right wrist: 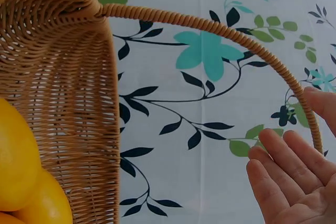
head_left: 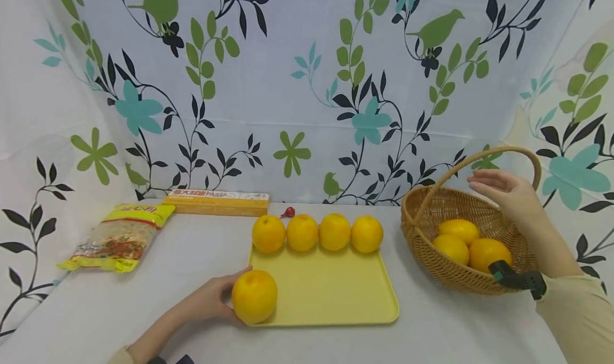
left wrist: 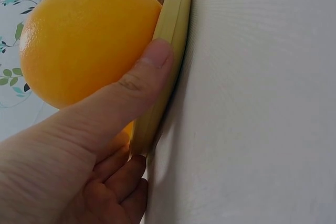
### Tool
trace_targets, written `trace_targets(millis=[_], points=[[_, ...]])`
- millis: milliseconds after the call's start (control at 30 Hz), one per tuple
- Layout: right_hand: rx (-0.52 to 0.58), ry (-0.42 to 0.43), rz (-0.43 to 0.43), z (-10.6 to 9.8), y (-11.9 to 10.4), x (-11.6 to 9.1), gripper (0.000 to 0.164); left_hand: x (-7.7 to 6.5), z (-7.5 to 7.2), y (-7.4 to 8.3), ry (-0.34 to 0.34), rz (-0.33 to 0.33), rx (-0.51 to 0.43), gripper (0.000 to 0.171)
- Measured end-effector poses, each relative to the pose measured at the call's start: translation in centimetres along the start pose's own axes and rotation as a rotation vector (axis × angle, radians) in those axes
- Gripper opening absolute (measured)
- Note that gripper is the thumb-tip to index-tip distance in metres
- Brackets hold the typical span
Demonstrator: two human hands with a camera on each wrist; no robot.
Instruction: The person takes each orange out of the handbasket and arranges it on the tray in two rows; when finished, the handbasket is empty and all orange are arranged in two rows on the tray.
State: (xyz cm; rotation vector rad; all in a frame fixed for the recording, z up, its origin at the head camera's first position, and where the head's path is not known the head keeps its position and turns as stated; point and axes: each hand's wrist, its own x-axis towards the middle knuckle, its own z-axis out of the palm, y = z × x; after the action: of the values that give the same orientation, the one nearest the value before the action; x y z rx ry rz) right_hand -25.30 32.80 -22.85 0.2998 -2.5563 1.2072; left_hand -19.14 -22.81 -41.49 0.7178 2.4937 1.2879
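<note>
Cloth printed with leaves and birds (head_left: pixel 259 103) is hung behind a white tabletop (head_left: pixel 201 247). At the right a wicker basket (head_left: pixel 431 263) is set down, three oranges (head_left: pixel 459 232) being seen inside; its arched handle (right wrist: pixel 252 45) looks stiff enough to be lifted by. Beside it a shallow yellow tray (head_left: pixel 331 284) is laid flat; it is judged light, and is best taken by opposite rims so that nothing is rolled off. At the left a yellow-ended packet (head_left: pixel 122 236) and a pasta box (head_left: pixel 216 203) are placed.

Over the basket the right hand (head_left: pixel 513 193) is held with fingers nearly straight and nothing grasped; whether the handle is touched cannot be told. By the left hand (head_left: pixel 211 297) the tray's near left corner is gripped, thumb along the rim. At that corner one orange (head_left: pixel 255 296) is placed, and four oranges (head_left: pixel 302 233) are lined along the far edge. Each looks firm, smooth and ready to roll, and should be cupped round its middle. Behind them a small red object (head_left: pixel 288 212) is seen.
</note>
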Motion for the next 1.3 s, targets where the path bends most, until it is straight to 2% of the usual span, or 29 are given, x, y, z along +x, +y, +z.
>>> trace_targets(millis=[200,533,767,833,967,1067,1100,1167,1300], points=[[-0.102,0.020,-0.031,-0.1,1.2,0.6,0.052,0.1,0.1,0.1,-0.012,0.000,-0.005,0.096],[-0.144,0.045,-0.015,-0.4,2.4,1.9,0.067,0.3,-0.1,0.1,-0.011,-0.004,-0.002,0.095],[-0.161,0.123,-0.035,1.1,3.1,2.8,0.058,0.1,-0.4,0.2,0.000,0.008,0.017,0.095],[-0.141,0.149,-0.050,1.1,4.1,3.3,0.055,0.1,-0.4,0.1,-0.007,0.009,0.007,0.095],[-0.107,0.195,-0.029,1.2,8.8,5.4,0.049,0.1,-0.2,0.1,-0.012,0.006,0.010,0.094],[-0.100,0.173,-0.010,1.4,11.6,6.3,0.049,0.1,-0.1,0.2,-0.010,0.005,0.017,0.094],[-0.110,0.143,-0.013,1.4,11.7,6.2,0.052,0.1,-0.1,0.2,-0.010,0.006,0.016,0.094],[-0.106,0.139,0.000,1.7,11.8,6.1,0.050,0.2,-0.1,0.3,-0.010,0.011,0.016,0.094],[-0.117,0.111,-0.010,2.2,8.9,4.8,0.053,0.2,-0.1,0.3,-0.005,0.009,0.016,0.095]])
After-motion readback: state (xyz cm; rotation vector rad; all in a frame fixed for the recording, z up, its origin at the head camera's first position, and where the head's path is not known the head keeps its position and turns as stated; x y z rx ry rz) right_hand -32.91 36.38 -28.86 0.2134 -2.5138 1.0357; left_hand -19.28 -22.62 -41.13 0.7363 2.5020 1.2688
